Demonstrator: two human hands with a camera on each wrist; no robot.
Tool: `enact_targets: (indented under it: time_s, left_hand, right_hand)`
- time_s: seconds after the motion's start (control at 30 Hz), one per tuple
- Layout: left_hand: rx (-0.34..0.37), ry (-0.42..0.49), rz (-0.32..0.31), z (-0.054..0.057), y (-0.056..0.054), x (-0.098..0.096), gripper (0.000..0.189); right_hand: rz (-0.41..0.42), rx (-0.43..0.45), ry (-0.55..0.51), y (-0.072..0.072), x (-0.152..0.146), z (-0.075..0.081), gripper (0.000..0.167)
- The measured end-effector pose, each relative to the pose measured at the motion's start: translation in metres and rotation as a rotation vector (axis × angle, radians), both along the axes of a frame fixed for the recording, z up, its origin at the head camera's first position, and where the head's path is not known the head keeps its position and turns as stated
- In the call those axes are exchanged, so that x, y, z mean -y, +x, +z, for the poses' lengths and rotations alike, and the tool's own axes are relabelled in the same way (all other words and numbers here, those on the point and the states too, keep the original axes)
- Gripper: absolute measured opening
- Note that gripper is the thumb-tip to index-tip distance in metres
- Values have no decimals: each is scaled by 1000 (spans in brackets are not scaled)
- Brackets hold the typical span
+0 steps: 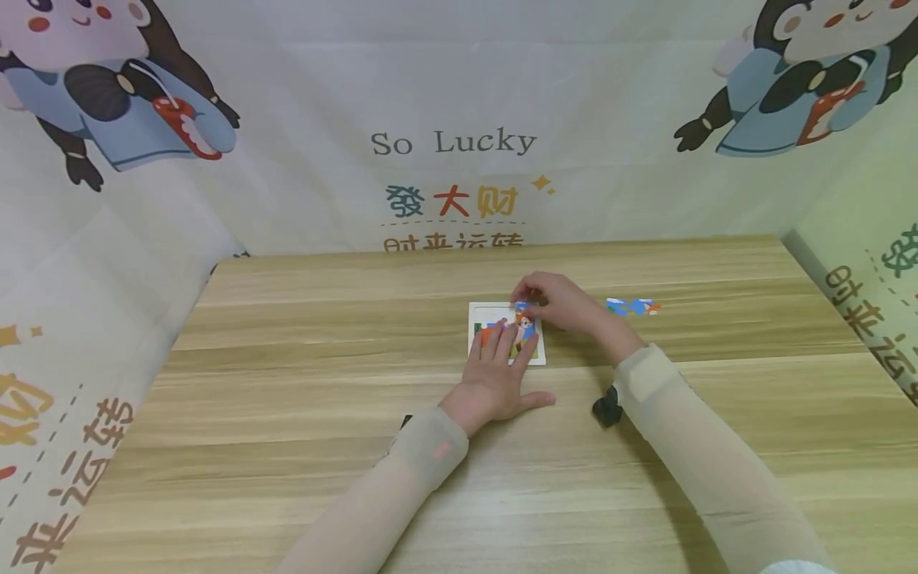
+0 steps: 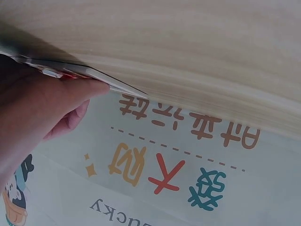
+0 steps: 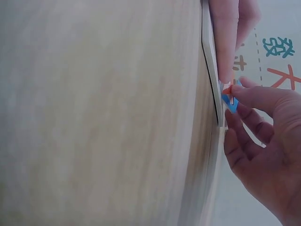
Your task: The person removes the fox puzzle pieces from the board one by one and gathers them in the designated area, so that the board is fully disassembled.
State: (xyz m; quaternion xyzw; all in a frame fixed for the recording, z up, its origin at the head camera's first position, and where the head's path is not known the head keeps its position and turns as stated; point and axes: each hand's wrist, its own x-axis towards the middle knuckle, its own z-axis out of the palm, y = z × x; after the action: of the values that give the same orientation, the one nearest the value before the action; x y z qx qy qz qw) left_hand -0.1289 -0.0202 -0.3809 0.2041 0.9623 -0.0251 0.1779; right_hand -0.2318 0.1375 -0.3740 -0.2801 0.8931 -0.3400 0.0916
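Observation:
A small jigsaw puzzle in a white frame point(image 1: 495, 312) lies on the wooden table, its lower part filled with colourful pieces. Across it my left hand point(image 1: 495, 383) rests with fingers spread and straight, the thumb pointing right over the table. At the frame's upper right corner, my right hand point(image 1: 562, 303) pinches a blue and orange puzzle piece point(image 3: 230, 100) between thumb and fingers. In the right wrist view that piece is tilted at the frame's edge. The left fingers hide part of the picture.
Several loose puzzle pieces point(image 1: 631, 306) lie on the table to the right of the frame. A small black object point(image 1: 607, 408) shows beside the right sleeve. Printed cloth point(image 1: 459, 96) hangs behind the table point(image 1: 323, 343) and along its sides.

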Motion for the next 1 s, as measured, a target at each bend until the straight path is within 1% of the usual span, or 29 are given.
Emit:
enact_targets:
  time_s: [0.17,0.43,0.57,0.7,0.87,1.0]
  left_hand:
    - [3,0,2,0,0,0,92]
    - [-6,0,0,1,1,0,92]
    - [-15,7,-11,1,0,2,91]
    - [-35,28,-29,2,-3,4,86]
    - [-32,52,-42,5,-5,6,82]
    - [-52,65,-47,6,-5,7,78]
  right_hand:
    - [-16,10,-19,2,-1,0,25]
    - [-62,65,-58,1,-5,1,21]
    - [-109,111,-129,1,-10,1,18]
    - [-153,160,-194,2,-15,3,19]
    - [-184,171,-221,4,-22,7,23]
    - [-215,190,-254,6,-29,11,26]
